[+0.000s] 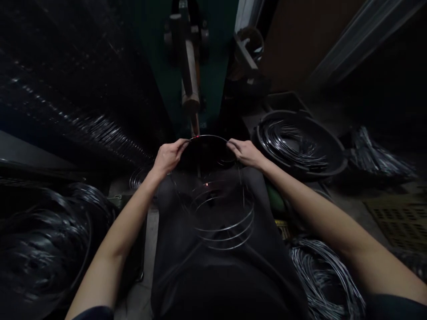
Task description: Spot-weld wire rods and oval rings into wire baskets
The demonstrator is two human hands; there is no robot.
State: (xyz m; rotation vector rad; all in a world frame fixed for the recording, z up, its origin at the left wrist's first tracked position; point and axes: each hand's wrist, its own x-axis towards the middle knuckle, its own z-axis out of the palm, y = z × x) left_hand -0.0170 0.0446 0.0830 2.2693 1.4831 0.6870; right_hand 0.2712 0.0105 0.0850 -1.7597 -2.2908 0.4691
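The person is wearing a dark short-sleeved top (89,314), its sleeve edges showing at both upper arms. The left hand (168,156) and right hand (246,153) are showing bare, and dark cloth (216,280) is covering the lap.

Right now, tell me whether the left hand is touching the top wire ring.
Touching. The head view shows the left hand pinching the top wire ring at its left end, fingers closed over the wire with no gap.

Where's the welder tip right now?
In the head view the welder tip is at the centre, pointing down onto the far rim of the wire frame, midway between the left hand and right hand gripping that rim.
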